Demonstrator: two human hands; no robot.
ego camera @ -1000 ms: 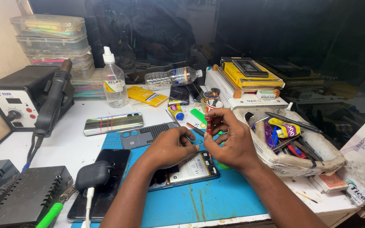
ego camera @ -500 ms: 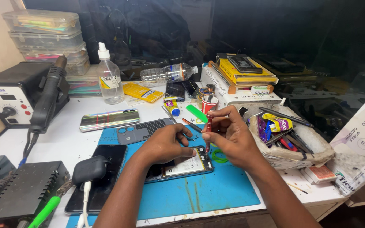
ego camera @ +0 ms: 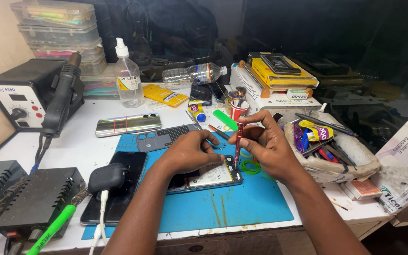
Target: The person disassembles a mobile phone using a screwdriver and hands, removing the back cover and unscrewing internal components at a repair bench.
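Opened smartphone (ego camera: 208, 175) lying flat on blue work mat (ego camera: 242, 208), near centre of white surface (ego camera: 81, 141). Left hand (ego camera: 190, 152) pressed down on phone's upper edge, fingers curled, grip closed against the casing. Right hand (ego camera: 265, 144) pinching red precision screwdriver (ego camera: 238, 141), held upright, tip at phone's right end. Green rubber bands (ego camera: 250, 166) just right of phone. Detached back cover (ego camera: 166, 138) beyond left hand. Hot-air station (ego camera: 20, 97) far left.
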